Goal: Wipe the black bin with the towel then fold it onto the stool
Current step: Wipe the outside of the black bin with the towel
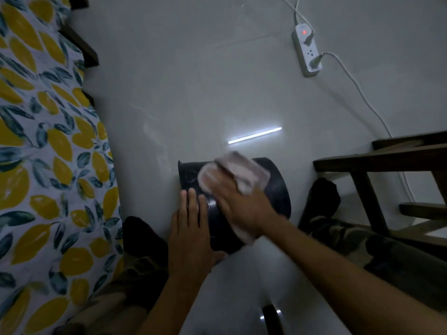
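Note:
The black bin (278, 189) lies on its side on the pale floor between my feet. My left hand (191, 228) rests flat against the bin's left side and steadies it, thumb under its near end. My right hand (242, 209) presses a pale pink towel (239, 172) onto the top of the bin; the towel is blurred and part of it hangs out below my wrist. The dark wooden stool (377, 160) stands at the right edge, apart from the bin.
A bed with a yellow lemon-print sheet (48, 153) runs along the left. A white power strip (306, 52) with plugs and a cable lies on the floor at the back right. My socked feet (321, 201) flank the bin. A small dark object (272, 320) lies near the bottom.

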Available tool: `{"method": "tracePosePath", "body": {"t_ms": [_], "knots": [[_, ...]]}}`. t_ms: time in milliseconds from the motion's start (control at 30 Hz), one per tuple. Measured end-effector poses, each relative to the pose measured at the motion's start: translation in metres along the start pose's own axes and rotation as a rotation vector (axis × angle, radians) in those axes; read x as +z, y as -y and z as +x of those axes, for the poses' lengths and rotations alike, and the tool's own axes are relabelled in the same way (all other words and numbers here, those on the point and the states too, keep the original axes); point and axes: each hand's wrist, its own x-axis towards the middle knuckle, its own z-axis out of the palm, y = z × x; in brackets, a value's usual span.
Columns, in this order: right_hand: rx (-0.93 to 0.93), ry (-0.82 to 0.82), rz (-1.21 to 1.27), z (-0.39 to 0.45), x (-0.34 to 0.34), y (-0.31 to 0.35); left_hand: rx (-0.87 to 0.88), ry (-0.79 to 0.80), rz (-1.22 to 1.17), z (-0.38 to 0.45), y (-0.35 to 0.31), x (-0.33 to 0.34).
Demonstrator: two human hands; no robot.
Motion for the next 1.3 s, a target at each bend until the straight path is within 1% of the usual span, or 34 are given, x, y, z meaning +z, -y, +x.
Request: {"method": "tracePosePath", "body": {"t_ms": [33, 100, 167, 200, 233, 300, 333, 367, 400, 433, 467, 533, 567, 600, 633, 700, 733, 767, 800, 867, 900, 933, 967, 1033, 1133, 1233, 1300], "knots": [[0.108, -0.026, 0.006, 0.02, -0.011, -0.012, -0.002, 0.005, 0.005, 0.001, 0.0, -0.003], [0.355, -0.162, -0.018, 0.03, -0.024, -0.04, -0.012, 0.006, 0.017, 0.008, 0.001, -0.008], [0.486, -0.306, -0.056, 0.001, -0.015, -0.034, -0.018, 0.0, 0.001, 0.015, 0.002, -0.011], [0.508, -0.331, -0.053, -0.022, -0.001, -0.017, -0.014, -0.011, -0.009, 0.017, 0.003, -0.009], [0.498, -0.323, -0.033, -0.043, 0.013, 0.005, -0.006, -0.031, -0.014, 0.017, 0.003, -0.007], [0.339, -0.225, 0.082, -0.064, 0.03, 0.043, 0.008, -0.053, -0.012, 0.013, 0.004, -0.001], [0.244, -0.167, 0.141, -0.061, 0.028, 0.046, 0.007, -0.053, -0.008, 0.011, 0.004, 0.002], [0.195, -0.134, 0.21, -0.05, 0.02, 0.039, 0.002, -0.05, -0.002, 0.009, 0.004, 0.003], [0.2, -0.129, 0.239, -0.035, 0.011, 0.026, 0.0, -0.039, 0.008, 0.009, 0.003, 0.003], [0.232, -0.144, 0.189, -0.02, 0.002, 0.008, 0.005, -0.032, 0.024, 0.009, 0.001, 0.002], [0.313, -0.172, 0.09, -0.005, -0.005, -0.013, 0.011, -0.035, 0.04, 0.008, 0.0, 0.0], [0.589, -0.29, -0.019, 0.011, -0.018, -0.053, 0.013, -0.053, 0.047, 0.007, -0.004, -0.005], [0.712, -0.317, 0.005, 0.01, -0.021, -0.066, 0.007, -0.061, 0.031, 0.006, -0.008, -0.008], [0.781, -0.336, 0.07, 0.006, -0.023, -0.075, 0.001, -0.085, 0.003, 0.005, -0.014, -0.012], [0.807, -0.344, 0.152, 0.001, -0.023, -0.079, -0.009, -0.122, -0.044, 0.007, -0.02, -0.016], [0.783, -0.337, 0.271, -0.013, -0.021, -0.081, -0.09, -0.239, -0.18, 0.019, -0.029, -0.029], [0.759, -0.344, 0.287, -0.021, -0.02, -0.08, -0.174, -0.3, -0.256, 0.03, -0.032, -0.037], [0.746, -0.354, 0.293, -0.027, -0.02, -0.078, -0.275, -0.321, -0.339, 0.043, -0.032, -0.045], [0.744, -0.365, 0.295, -0.031, -0.02, -0.077, -0.388, -0.285, -0.451, 0.059, -0.03, -0.052], [0.768, -0.377, 0.321, -0.039, -0.018, -0.074, -0.598, -0.147, -0.712, 0.091, -0.027, -0.061], [0.785, -0.391, 0.334, -0.042, -0.019, -0.073, -0.644, -0.086, -0.794, 0.101, -0.029, -0.065], [0.8, -0.416, 0.353, -0.045, -0.02, -0.072, -0.633, -0.061, -0.79, 0.106, -0.034, -0.069], [0.822, -0.442, 0.373, -0.047, -0.022, -0.071, -0.595, -0.075, -0.763, 0.107, -0.04, -0.074], [0.864, -0.475, 0.423, -0.047, -0.026, -0.071, -0.508, -0.167, -0.723, 0.104, -0.051, -0.082], [0.892, -0.51, 0.514, -0.043, -0.035, -0.065, -0.409, -0.288, -0.768, 0.096, -0.051, -0.084], [0.906, -0.523, 0.596, -0.037, -0.046, -0.053, -0.379, -0.36, -0.744, 0.08, -0.043, -0.076], [0.933, -0.527, 0.731, -0.037, -0.047, -0.047, -0.381, -0.39, -0.687, 0.063, -0.041, -0.067]]}}
